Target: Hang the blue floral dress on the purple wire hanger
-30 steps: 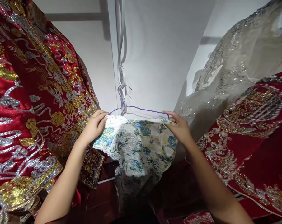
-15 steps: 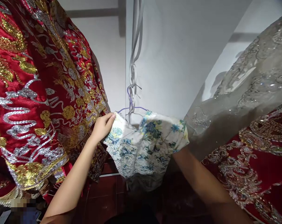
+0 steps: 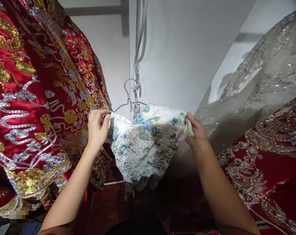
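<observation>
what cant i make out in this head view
All in the head view:
- Right end of the purple hanger: hidden behind the floral garment
- Part of the right hand: hidden by the garment's sleeve
- Top of the red embroidered jacket: cut off by the upper edge
- Pixelated item, lower left: blocked out, cut off by the bottom edge

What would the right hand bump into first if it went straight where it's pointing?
Beyond the floral top it's holding, the right hand would probably meet the white wall first, though how far back that is isn't clear.
</observation>
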The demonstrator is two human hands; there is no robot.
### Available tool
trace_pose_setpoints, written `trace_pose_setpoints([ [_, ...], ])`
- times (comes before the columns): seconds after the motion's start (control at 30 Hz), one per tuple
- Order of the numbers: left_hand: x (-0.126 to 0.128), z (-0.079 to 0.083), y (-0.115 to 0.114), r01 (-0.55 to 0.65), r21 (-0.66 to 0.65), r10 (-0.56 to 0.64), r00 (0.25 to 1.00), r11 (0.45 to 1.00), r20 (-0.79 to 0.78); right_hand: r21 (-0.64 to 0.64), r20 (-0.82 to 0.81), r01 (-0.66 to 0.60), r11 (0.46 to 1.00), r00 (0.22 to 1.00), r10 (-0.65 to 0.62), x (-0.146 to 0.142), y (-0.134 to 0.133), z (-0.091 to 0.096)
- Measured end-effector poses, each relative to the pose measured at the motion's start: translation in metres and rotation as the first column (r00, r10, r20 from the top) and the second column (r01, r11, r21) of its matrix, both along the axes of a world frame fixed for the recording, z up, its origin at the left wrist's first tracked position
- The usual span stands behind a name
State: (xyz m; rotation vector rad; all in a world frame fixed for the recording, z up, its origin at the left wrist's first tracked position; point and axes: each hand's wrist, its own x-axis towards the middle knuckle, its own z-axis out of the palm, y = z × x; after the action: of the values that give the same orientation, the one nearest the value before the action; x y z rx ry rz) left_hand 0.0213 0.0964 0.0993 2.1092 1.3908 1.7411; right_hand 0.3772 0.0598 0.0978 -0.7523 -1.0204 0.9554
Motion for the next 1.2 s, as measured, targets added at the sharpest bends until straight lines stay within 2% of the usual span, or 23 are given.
trace_pose_setpoints([
  [0.07,0.016,0.014,0.0,0.136,-0.069,-0.129,0.986,0.988,0.103,0.017,0.078,-0.015,1.0,0.997,0.014,-0.022,-0.006,0.011],
  [0.1,0.024,0.019,0.001,0.266,-0.154,-0.238,0.955,0.952,0.175,0.017,0.149,-0.044,0.999,0.988,0.041,-0.035,-0.012,0.013],
  [0.13,0.031,0.024,0.002,0.408,-0.242,-0.344,0.901,0.88,0.265,0.006,0.236,-0.092,0.996,0.968,0.088,-0.048,-0.019,0.014],
  [0.17,0.037,0.026,0.003,0.536,-0.31,-0.42,0.829,0.785,0.369,-0.01,0.334,-0.156,0.988,0.93,0.151,-0.061,-0.028,0.014],
  [0.23,0.043,0.024,0.004,0.7,-0.367,-0.455,0.691,0.612,0.561,-0.046,0.554,-0.336,0.941,0.775,0.304,-0.08,-0.045,0.008],
  [0.3,0.041,0.015,-0.001,0.765,-0.383,-0.415,0.616,0.518,0.67,-0.073,0.729,-0.499,0.863,0.564,0.388,-0.088,-0.058,0.0],
  [0.33,0.037,0.009,-0.007,0.778,-0.4,-0.402,0.604,0.484,0.688,-0.079,0.78,-0.532,0.843,0.494,0.385,-0.086,-0.06,-0.004],
  [0.37,0.032,0.002,-0.016,0.783,-0.436,-0.409,0.61,0.443,0.679,-0.074,0.804,-0.519,0.851,0.474,0.359,-0.082,-0.06,-0.009],
  [0.43,0.018,-0.012,-0.038,0.754,-0.55,-0.478,0.654,0.359,0.586,-0.043,0.792,-0.362,0.931,0.556,0.253,-0.066,-0.052,-0.021],
  [0.47,0.01,-0.017,-0.051,0.713,-0.614,-0.526,0.684,0.338,0.505,-0.039,0.776,-0.256,0.966,0.602,0.191,-0.056,-0.046,-0.029],
  [0.5,0.003,-0.02,-0.062,0.665,-0.654,-0.557,0.716,0.36,0.421,-0.043,0.764,-0.159,0.986,0.631,0.135,-0.047,-0.039,-0.037],
  [0.57,-0.011,-0.021,-0.08,0.573,-0.707,-0.599,0.757,0.415,0.262,-0.047,0.769,-0.034,0.998,0.637,0.058,-0.032,-0.026,-0.056],
  [0.67,-0.024,-0.011,-0.087,0.472,-0.713,-0.641,0.766,0.518,0.041,-0.041,0.793,0.005,0.999,0.609,0.03,-0.025,-0.016,-0.077],
  [0.73,-0.026,-0.002,-0.082,0.403,-0.636,-0.596,0.795,0.657,-0.111,-0.074,0.791,-0.05,0.996,0.605,0.089,-0.026,-0.016,-0.081],
  [0.8,-0.022,0.006,-0.076,0.314,-0.505,-0.472,0.853,0.804,-0.221,-0.086,0.776,-0.073,0.994,0.621,0.113,-0.024,-0.019,-0.079],
  [0.83,-0.019,0.009,-0.073,0.268,-0.421,-0.394,0.885,0.866,-0.246,-0.07,0.759,-0.044,0.997,0.646,0.082,-0.02,-0.02,-0.077],
  [0.9,-0.015,0.012,-0.072,0.196,-0.245,-0.257,0.934,0.95,-0.248,-0.017,0.673,0.095,0.995,0.737,-0.059,-0.004,-0.021,-0.074],
  [0.93,-0.014,0.013,-0.074,0.169,-0.148,-0.199,0.954,0.974,-0.223,-0.008,0.599,0.181,0.983,0.789,-0.14,0.007,-0.02,-0.073],
  [1.0,-0.013,0.011,-0.079,0.132,0.038,-0.126,0.985,0.991,-0.122,-0.02,0.414,0.332,0.943,0.861,-0.294,0.032,-0.017,-0.07],
  [1.07,-0.012,0.003,-0.084,0.137,0.135,-0.136,0.991,0.981,-0.011,-0.023,0.248,0.441,0.897,0.872,-0.423,0.052,-0.011,-0.065],
  [1.13,-0.005,-0.011,-0.085,0.208,0.052,-0.209,0.978,0.977,0.02,0.006,0.19,0.491,0.871,0.855,-0.483,0.057,-0.005,-0.054],
  [1.2,0.007,-0.028,-0.079,0.3,-0.177,-0.303,0.953,0.937,0.012,0.036,0.24,0.449,0.893,0.863,-0.444,0.048,0.0,-0.039],
])
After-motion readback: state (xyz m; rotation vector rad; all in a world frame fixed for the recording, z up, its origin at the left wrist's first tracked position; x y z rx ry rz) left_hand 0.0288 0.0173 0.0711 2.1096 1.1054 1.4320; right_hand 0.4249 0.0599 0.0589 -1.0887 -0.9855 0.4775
